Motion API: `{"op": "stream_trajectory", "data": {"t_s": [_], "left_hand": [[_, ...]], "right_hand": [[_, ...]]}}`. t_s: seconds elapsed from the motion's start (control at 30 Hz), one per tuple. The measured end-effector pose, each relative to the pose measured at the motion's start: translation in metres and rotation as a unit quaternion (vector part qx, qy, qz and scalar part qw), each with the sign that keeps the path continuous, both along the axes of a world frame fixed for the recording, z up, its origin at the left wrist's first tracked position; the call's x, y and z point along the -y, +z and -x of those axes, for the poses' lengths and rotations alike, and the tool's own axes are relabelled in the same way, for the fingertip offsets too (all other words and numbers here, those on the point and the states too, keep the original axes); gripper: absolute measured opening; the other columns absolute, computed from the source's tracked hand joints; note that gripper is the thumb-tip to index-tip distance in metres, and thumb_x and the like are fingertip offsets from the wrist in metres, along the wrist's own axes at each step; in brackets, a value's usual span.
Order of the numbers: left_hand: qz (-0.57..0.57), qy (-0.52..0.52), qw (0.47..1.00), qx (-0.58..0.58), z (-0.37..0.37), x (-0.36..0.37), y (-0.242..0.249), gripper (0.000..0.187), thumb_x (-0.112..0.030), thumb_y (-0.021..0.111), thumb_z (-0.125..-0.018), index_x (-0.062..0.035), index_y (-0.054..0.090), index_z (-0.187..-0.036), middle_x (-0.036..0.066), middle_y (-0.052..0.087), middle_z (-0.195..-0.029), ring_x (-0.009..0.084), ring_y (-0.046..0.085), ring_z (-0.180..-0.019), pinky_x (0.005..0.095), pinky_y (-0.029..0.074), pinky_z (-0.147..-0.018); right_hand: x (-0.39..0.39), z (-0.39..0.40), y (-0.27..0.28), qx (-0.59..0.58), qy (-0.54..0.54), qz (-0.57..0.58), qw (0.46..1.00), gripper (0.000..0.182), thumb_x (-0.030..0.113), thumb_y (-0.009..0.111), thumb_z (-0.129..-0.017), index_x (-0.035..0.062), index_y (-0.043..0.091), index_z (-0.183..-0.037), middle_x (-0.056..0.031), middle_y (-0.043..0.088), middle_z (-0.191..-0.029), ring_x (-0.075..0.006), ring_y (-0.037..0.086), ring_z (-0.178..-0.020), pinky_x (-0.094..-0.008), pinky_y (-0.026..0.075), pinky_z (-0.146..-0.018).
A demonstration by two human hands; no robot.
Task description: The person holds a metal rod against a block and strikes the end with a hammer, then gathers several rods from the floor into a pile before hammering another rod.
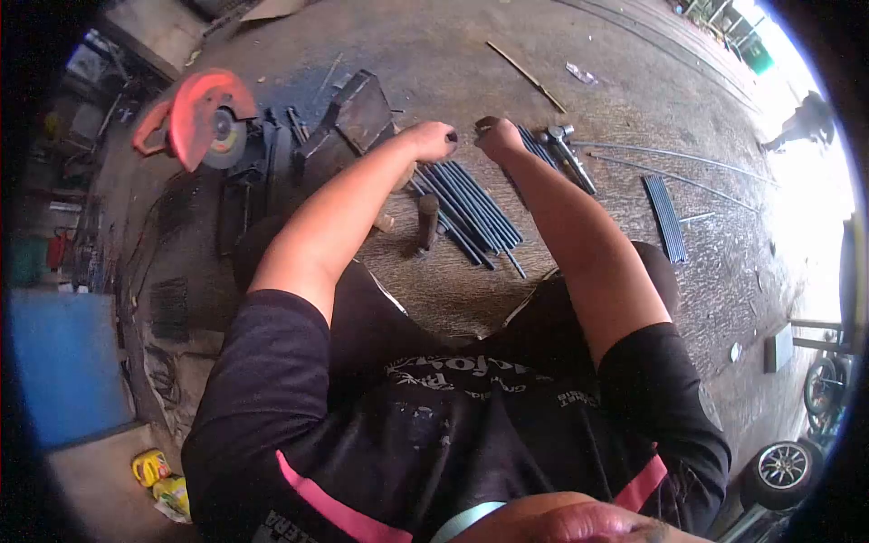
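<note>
At the far left, a red cut-off saw [195,118] stands with its disc facing right; beside it is a dark, angular metal block [362,113]. The left hand [433,141] is just to the right of this block, its fingers curled inward, with something dark at the fingertips; I cannot tell how far it is open or whether it grips anything. The main group of dark rods [471,213] lies on the ground on the body side of the hands, the long axes slanting from near the left hand down and rightward toward the body. Their far ends are nearer the left hand than the right. A short, stout dark piece [428,222] is beside their left edge. The right hand [500,138] is apart from the left, fingers bent; its hold, too, cannot be told. Just to its right are more rods [537,147], then a hammer-like tool [572,163], its handle slanting toward the body. Farther right lies a separate rod bundle [665,219].
</note>
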State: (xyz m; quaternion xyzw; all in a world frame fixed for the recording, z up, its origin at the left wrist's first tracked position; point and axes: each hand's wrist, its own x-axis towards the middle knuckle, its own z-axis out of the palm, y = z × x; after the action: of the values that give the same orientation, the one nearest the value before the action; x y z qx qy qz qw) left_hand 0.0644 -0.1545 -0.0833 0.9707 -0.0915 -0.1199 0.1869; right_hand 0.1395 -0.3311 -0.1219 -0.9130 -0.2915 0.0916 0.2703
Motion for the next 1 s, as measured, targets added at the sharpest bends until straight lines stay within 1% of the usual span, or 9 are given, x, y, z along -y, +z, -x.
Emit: {"op": "stream_trajectory", "data": {"t_s": [0.37, 0.5, 0.57, 0.6, 0.67, 0.8, 0.9, 0.97, 1.0], "left_hand": [[-0.049, -0.020, 0.998, 0.030, 0.073, 0.059, 0.062, 0.034, -0.030, 0.058, -0.082, -0.0038, 0.065, -0.101, 0.022, 0.065, -0.100, 0.0373, 0.062, -0.096, 0.0436, 0.048, -0.082], [-0.099, -0.048, 0.994, 0.021, 0.089, 0.076, 0.081, 0.033, -0.032, 0.058, -0.081, -0.0058, 0.066, -0.099, 0.023, 0.065, -0.097, 0.0388, 0.062, -0.094, 0.0446, 0.048, -0.080], [-0.022, -0.044, 0.998, 0.026, 0.078, 0.070, 0.062, 0.034, -0.034, 0.059, -0.080, -0.0083, 0.066, -0.101, 0.024, 0.065, -0.095, 0.0389, 0.062, -0.091, 0.0450, 0.049, -0.078], [-0.019, -0.055, 0.998, 0.021, 0.075, 0.070, 0.059, 0.034, -0.034, 0.059, -0.080, -0.0083, 0.066, -0.101, 0.024, 0.065, -0.095, 0.0389, 0.062, -0.091, 0.0450, 0.049, -0.078], [-0.003, -0.056, 0.998, 0.030, 0.068, 0.068, 0.052, 0.035, -0.032, 0.062, -0.079, -0.0089, 0.065, -0.104, 0.023, 0.066, -0.092, 0.0371, 0.064, -0.087, 0.0444, 0.049, -0.076], [0.035, -0.030, 0.998, -0.034, 0.053, 0.060, 0.036, 0.036, -0.031, 0.057, -0.076, -0.0096, 0.065, -0.105, 0.020, 0.063, -0.105, 0.0367, 0.060, -0.099, 0.0431, 0.049, -0.085], [0.024, -0.102, 0.995, -0.002, 0.016, 0.036, -0.021, 0.034, -0.025, 0.063, -0.077, -0.0086, 0.065, -0.107, 0.018, 0.067, -0.093, 0.0286, 0.066, -0.085, 0.0392, 0.051, -0.077], [0.002, -0.072, 0.996, -0.061, -0.005, 0.022, -0.052, 0.034, -0.025, 0.062, -0.077, -0.0064, 0.065, -0.106, 0.018, 0.067, -0.095, 0.0284, 0.065, -0.088, 0.0384, 0.050, -0.080], [0.037, -0.004, 0.994, -0.099, -0.013, 0.015, -0.064, 0.034, -0.025, 0.062, -0.078, -0.0056, 0.065, -0.106, 0.018, 0.067, -0.096, 0.0291, 0.065, -0.090, 0.0384, 0.050, -0.080]], "right_hand": [[0.033, 0.087, 0.076, -0.167, -0.016, -0.125, 0.978, 0.032, 0.020, 0.069, -0.074, 0.0041, 0.068, -0.102, -0.0080, 0.068, -0.071, -0.0146, 0.064, -0.060, -0.0298, 0.051, -0.056], [0.038, 0.082, 0.066, -0.034, 0.133, 0.045, 0.989, 0.037, 0.017, 0.071, -0.070, 0.0141, 0.067, -0.107, -0.0043, 0.069, -0.101, -0.0206, 0.065, -0.094, -0.0347, 0.054, -0.075], [0.040, 0.064, 0.047, 0.368, 0.319, 0.252, 0.836, 0.034, 0.021, 0.070, -0.073, 0.0149, 0.067, -0.106, -0.0043, 0.069, -0.098, -0.0218, 0.066, -0.092, -0.0341, 0.054, -0.074], [0.044, 0.075, 0.060, 0.360, 0.312, 0.256, 0.841, 0.034, 0.021, 0.070, -0.073, 0.0149, 0.067, -0.106, -0.0043, 0.069, -0.098, -0.0218, 0.066, -0.092, -0.0341, 0.054, -0.074], [0.045, 0.107, 0.100, 0.142, 0.154, 0.224, 0.952, 0.032, 0.025, 0.070, -0.075, 0.0129, 0.067, -0.104, -0.0062, 0.070, -0.093, -0.0215, 0.067, -0.087, -0.0334, 0.054, -0.070], [0.033, 0.074, 0.037, -0.203, -0.055, 0.036, 0.977, 0.025, 0.026, 0.068, -0.078, 0.0088, 0.069, -0.096, -0.0091, 0.070, -0.087, -0.0219, 0.068, -0.083, -0.0334, 0.054, -0.065], [0.029, 0.031, -0.023, -0.080, 0.078, 0.151, 0.982, 0.020, 0.025, 0.063, -0.083, 0.0073, 0.071, -0.087, -0.0113, 0.071, -0.087, -0.0223, 0.068, -0.084, -0.0341, 0.053, -0.066], [0.026, 0.021, -0.052, 0.274, 0.340, 0.397, 0.807, 0.022, 0.021, 0.056, -0.087, 0.0072, 0.073, -0.087, -0.0110, 0.071, -0.093, -0.0237, 0.068, -0.087, -0.0353, 0.053, -0.070], [0.023, 0.019, -0.070, 0.234, 0.266, 0.406, 0.842, 0.019, 0.016, 0.053, -0.083, 0.0140, 0.071, -0.091, -0.0069, 0.068, -0.092, -0.0245, 0.067, -0.085, -0.0390, 0.053, -0.070]]}}
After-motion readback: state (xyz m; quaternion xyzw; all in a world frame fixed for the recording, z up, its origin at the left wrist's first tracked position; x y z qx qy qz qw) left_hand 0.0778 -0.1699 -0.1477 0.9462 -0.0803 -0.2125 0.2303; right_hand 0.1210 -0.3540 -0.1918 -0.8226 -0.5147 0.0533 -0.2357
